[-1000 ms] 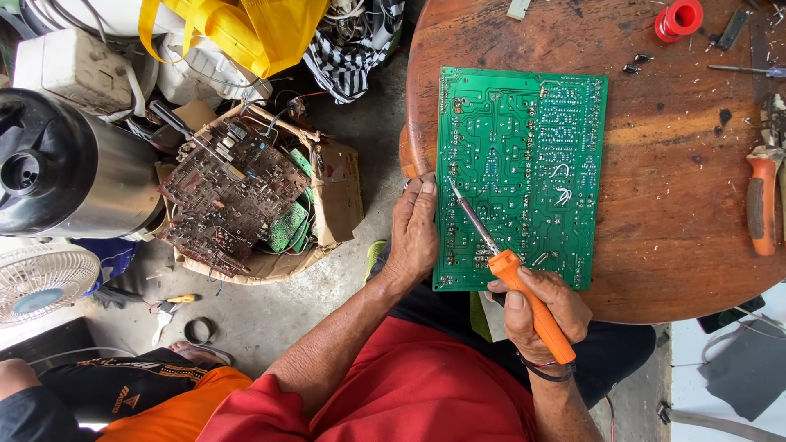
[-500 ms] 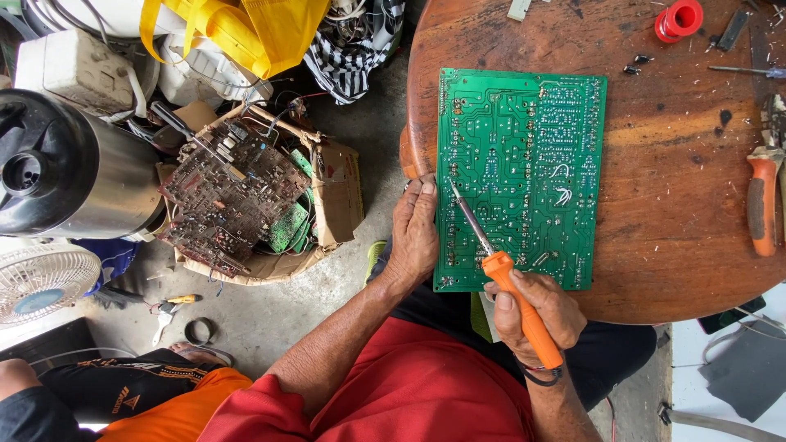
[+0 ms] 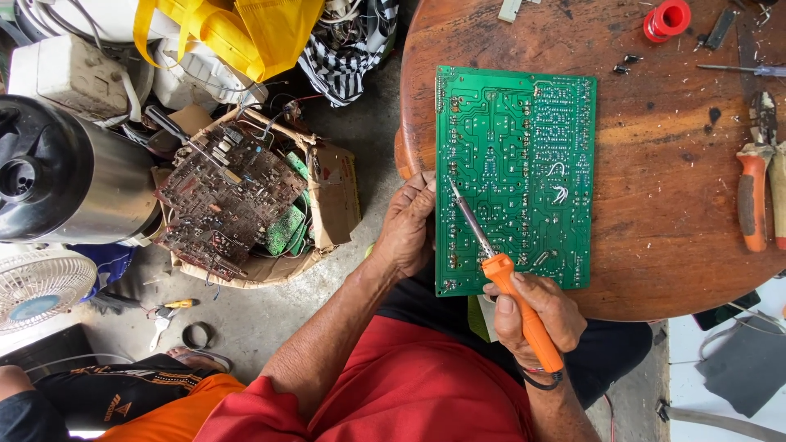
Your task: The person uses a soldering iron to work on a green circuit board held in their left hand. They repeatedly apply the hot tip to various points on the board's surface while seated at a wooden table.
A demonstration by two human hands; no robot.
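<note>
Green circuit board (image 3: 516,176): flat on round wooden table (image 3: 671,213), near edge. Left hand (image 3: 407,225): fingers pressing board's left edge. Right hand (image 3: 536,315): wrapped around orange soldering iron (image 3: 508,282), tip on board.

- An informal electronics repair workshop is showing here, set up at floor level on bare concrete.
- A round wooden table (image 3: 655,205) is serving as the bench, carrying a green circuit board (image 3: 516,176), pliers (image 3: 757,192) and a screwdriver (image 3: 741,70).
- A cardboard box (image 3: 327,205) is holding scrapped circuit boards (image 3: 225,200).
- A fan (image 3: 37,286) and tangled wires (image 3: 348,20) are lying around.
</note>
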